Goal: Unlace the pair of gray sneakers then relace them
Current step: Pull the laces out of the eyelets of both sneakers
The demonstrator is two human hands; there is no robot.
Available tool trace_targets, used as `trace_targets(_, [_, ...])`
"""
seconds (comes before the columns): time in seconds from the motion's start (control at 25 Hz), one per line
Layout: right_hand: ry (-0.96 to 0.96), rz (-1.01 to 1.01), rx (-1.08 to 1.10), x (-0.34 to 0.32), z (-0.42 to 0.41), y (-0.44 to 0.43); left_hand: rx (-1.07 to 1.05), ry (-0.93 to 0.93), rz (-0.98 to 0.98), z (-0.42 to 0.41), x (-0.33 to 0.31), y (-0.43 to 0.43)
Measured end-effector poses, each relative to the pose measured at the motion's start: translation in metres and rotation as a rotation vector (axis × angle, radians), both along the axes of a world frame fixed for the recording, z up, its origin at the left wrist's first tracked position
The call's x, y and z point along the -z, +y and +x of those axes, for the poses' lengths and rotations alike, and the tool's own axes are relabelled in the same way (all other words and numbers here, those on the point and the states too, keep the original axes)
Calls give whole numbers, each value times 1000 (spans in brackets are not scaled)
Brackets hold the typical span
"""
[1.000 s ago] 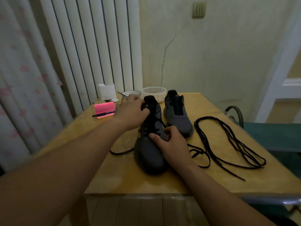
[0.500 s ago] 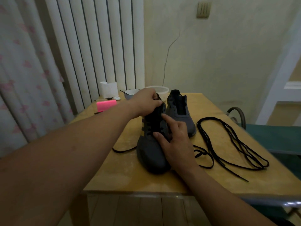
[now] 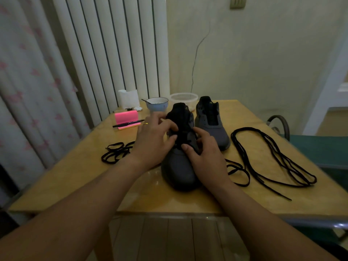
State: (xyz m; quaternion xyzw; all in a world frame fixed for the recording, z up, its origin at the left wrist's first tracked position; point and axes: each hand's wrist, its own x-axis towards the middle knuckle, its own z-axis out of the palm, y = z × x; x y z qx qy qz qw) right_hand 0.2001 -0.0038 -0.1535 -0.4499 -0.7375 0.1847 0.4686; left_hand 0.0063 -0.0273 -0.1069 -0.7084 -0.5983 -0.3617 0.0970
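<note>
Two hands on near sneaker (image 3: 178, 166) at its eyelets, centre of table (image 3: 75, 176). Left hand (image 3: 156, 140) dropped from the collar, right hand (image 3: 207, 157) opposite, both curled gripping the throat; lace pinch unclear. Lace heap (image 3: 116, 151) at left is new, so unlacing likely advancing. Far sneaker (image 3: 211, 119) bare, loose lace (image 3: 273, 157) right.

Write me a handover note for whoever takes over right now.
Left hand grips the near sneaker at its upper; right hand pinches at its lacing.
Near sneaker's lace is partly threaded, ends trailing on the table both sides.
Far sneaker stands behind, laceless; loose lace lies to its right.
Done: far sneaker unlaced. Left: finish the near sneaker, lace the far one.
</note>
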Motion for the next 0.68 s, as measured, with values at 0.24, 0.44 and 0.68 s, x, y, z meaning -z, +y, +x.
trace_targets(0.24, [56,-39,11,1,-1,1,-17,2,-117,12,-3,1])
trace_targets(0.44, [51,-31,13,3,-2,2,-40,15,-270,13,-22,5])
trace_targets(0.68, [46,-31,22,4,-3,4,-57,111,-407,15,-42,11])
